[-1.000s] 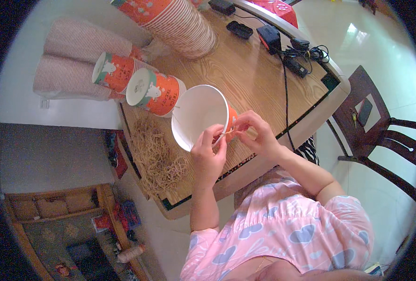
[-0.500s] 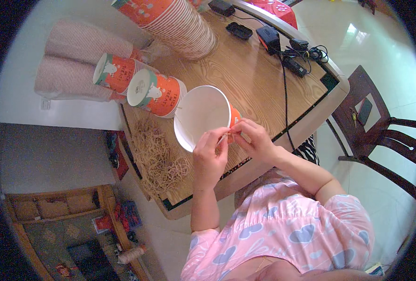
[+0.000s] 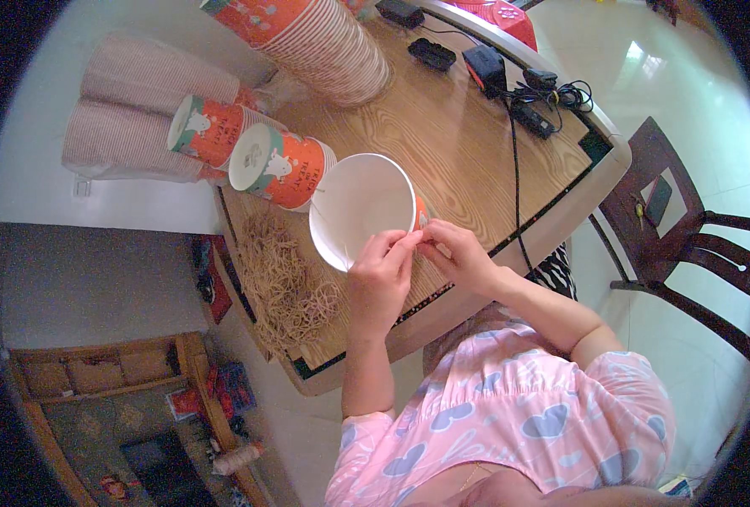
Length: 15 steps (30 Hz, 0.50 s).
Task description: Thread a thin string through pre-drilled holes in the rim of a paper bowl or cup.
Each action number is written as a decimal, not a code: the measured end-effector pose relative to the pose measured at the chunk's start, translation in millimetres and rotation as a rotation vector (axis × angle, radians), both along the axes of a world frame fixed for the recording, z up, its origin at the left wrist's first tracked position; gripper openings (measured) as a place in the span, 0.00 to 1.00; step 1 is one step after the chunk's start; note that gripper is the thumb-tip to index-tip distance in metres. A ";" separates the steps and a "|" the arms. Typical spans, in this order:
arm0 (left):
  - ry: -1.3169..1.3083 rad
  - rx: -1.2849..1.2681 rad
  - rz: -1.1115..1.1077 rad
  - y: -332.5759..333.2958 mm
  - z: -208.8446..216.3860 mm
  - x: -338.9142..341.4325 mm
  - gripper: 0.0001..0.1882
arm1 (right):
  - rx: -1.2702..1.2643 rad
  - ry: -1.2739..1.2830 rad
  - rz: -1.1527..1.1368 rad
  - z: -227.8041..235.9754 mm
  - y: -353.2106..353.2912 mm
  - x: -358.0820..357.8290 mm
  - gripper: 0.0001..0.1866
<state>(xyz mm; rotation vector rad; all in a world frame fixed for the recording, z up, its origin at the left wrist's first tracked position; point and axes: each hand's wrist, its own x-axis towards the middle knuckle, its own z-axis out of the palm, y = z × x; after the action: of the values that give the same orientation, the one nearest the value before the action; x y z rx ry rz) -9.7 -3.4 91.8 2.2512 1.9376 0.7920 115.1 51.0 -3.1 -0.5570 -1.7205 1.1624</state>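
Note:
A large white paper bucket [image 3: 362,198] with an orange outside stands at the near edge of the table, its open mouth toward me. My left hand [image 3: 381,275] is closed in a pinch at the bucket's near rim. Fingertip to fingertip with it, my right hand [image 3: 455,255] pinches by the orange side wall. Between them is a thin beige cord, mostly hidden by the fingers. Another bit of cord [image 3: 319,193] shows at the bucket's left rim. Left of my hands lies a loose pile of beige cords [image 3: 286,283].
Orange and green printed buckets [image 3: 282,166] lie nested on their sides behind the cord pile. A tall bucket stack [image 3: 333,55] leans farther back, beside plastic-wrapped stacks [image 3: 130,139]. Black adapters and cables [image 3: 531,120] sit at the far right. A dark chair [image 3: 666,211] stands beyond the table.
Both hands have drawn closer together at the rim, and the cord end that showed between them is now covered. The bucket has shifted slightly left.

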 end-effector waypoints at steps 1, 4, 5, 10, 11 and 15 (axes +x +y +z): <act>0.063 -0.003 0.005 0.0 0.4 0.7 0.10 | 0.002 0.006 -0.007 -0.3 0.0 0.2 0.05; 0.138 -0.039 0.001 0.3 -2.7 -1.2 0.08 | -0.075 -0.038 0.005 0.3 0.1 3.7 0.05; 0.137 -0.040 0.002 1.3 -3.6 -1.4 0.08 | -0.076 -0.038 0.006 -1.0 0.8 4.8 0.05; 0.185 0.028 -0.073 1.8 -4.4 -3.0 0.09 | -0.073 -0.029 0.034 4.2 0.8 6.7 0.05; 0.185 0.027 -0.074 1.4 -5.8 -3.8 0.09 | -0.074 -0.029 0.033 5.6 1.3 6.6 0.05; 0.082 0.017 -0.056 1.9 -12.7 -7.3 0.10 | -0.035 0.001 -0.009 -1.5 4.8 2.6 0.05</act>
<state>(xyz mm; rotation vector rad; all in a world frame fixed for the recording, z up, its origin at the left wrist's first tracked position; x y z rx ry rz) -17.0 -1.5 79.0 2.3723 1.8987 0.7238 117.8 55.8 -4.6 -0.5843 -1.6980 1.1881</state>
